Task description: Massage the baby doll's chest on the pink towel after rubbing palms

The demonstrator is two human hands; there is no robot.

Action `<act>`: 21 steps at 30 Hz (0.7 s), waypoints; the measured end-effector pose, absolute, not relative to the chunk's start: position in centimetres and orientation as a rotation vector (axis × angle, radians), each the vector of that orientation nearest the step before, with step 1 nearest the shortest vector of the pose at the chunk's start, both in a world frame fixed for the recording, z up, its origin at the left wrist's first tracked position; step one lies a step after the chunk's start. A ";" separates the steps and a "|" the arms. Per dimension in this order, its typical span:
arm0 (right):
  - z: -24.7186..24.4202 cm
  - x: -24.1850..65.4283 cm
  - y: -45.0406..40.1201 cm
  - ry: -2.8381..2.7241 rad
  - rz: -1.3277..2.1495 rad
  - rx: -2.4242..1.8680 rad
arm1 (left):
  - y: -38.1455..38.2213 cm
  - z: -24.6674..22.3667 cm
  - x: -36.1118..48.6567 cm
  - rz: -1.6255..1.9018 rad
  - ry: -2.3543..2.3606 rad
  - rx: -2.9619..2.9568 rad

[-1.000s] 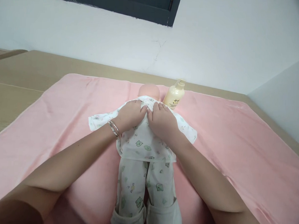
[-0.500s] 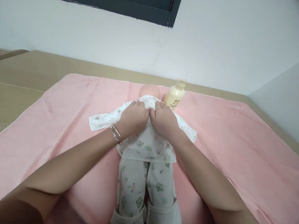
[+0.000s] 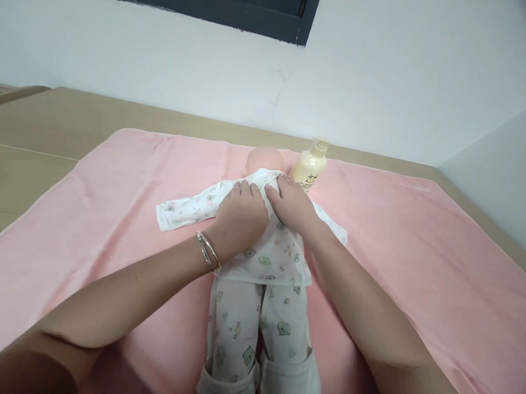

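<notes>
A baby doll lies on a pink blanket, its bald head (image 3: 265, 159) at the far end. It wears a white printed long-sleeved shirt (image 3: 268, 259) and matching trousers (image 3: 237, 331) with turned-up cuffs. My left hand (image 3: 243, 213) rests on the doll's upper body, fingers bent slightly over the shirt and thumb hidden. Beside it, my right hand (image 3: 291, 204) lies near the doll's shoulder and collar, thumb apart from the fingers. The cloth is creased near the collar. Both hands touch the shirt; neither visibly lifts anything.
A pale yellow pump bottle (image 3: 309, 166) stands just beyond my right hand, beside the doll's head. The pink blanket (image 3: 419, 240) covers much of a wooden surface (image 3: 91, 114). A white wall (image 3: 185, 69) with a dark frame (image 3: 255, 11) rises behind.
My left hand has slid slightly down and right over the shirt. My right hand has shifted slightly up, its thumb now higher. The collar cloth has creased toward the right.
</notes>
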State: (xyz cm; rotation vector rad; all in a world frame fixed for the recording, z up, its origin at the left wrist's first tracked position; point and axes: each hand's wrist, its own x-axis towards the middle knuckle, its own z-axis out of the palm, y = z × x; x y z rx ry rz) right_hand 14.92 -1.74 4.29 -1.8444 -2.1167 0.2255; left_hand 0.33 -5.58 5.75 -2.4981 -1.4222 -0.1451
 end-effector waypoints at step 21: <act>4.2 14.1 -2.8 -2.170 0.137 -1.791 | -1.0 3.6 -0.7 -0.538 -1.803 -2.578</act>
